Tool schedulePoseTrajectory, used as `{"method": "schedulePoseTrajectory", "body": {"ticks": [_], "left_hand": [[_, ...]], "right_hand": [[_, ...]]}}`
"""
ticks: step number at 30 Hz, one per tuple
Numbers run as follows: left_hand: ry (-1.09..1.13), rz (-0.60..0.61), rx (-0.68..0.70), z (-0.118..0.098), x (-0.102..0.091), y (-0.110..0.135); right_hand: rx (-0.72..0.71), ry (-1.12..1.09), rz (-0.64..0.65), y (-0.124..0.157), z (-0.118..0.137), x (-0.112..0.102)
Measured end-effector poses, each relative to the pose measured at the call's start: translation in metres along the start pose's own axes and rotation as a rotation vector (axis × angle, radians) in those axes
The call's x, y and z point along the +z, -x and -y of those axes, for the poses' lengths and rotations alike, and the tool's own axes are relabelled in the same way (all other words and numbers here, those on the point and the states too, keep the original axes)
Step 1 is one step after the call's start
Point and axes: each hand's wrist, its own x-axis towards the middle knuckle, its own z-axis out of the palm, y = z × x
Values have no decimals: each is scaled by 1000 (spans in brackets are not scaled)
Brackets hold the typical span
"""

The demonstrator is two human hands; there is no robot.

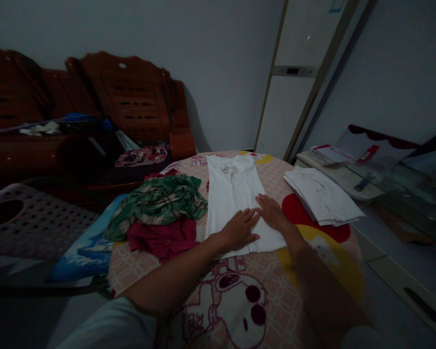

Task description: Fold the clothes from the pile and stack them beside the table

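Note:
A white shirt [230, 194] lies folded into a long strip on a round table under a pink patterned cloth [240, 295]. My left hand [240, 229] rests flat on the shirt's near end, fingers stretched out. My right hand [272, 212] lies flat beside it on the same shirt, fingers spread, almost touching the left. Neither hand holds anything.
A green plaid garment [160, 201] and a dark red one [162, 239] are heaped left of the shirt. A stack of folded white clothes [321, 195] sits at the right. A wooden bench [131, 104] stands behind; a glass-topped desk with papers [352, 165] is at right.

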Motion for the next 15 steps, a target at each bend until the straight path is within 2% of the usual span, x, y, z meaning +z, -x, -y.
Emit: {"method": "schedulePoseTrajectory", "body": {"ticks": [2,7,12,15], "left_hand": [[-49,17,9,1,2,0],[-86,17,15,0,2,0],[-80,34,3,-2,0,0],[-85,40,6,-3,-2,0]], "right_hand": [[7,43,65,2,-2,6],[-12,55,-17,4,-6,6],[-4,92,78,4,-7,6],[-6,94,76,5,-10,10]]}}
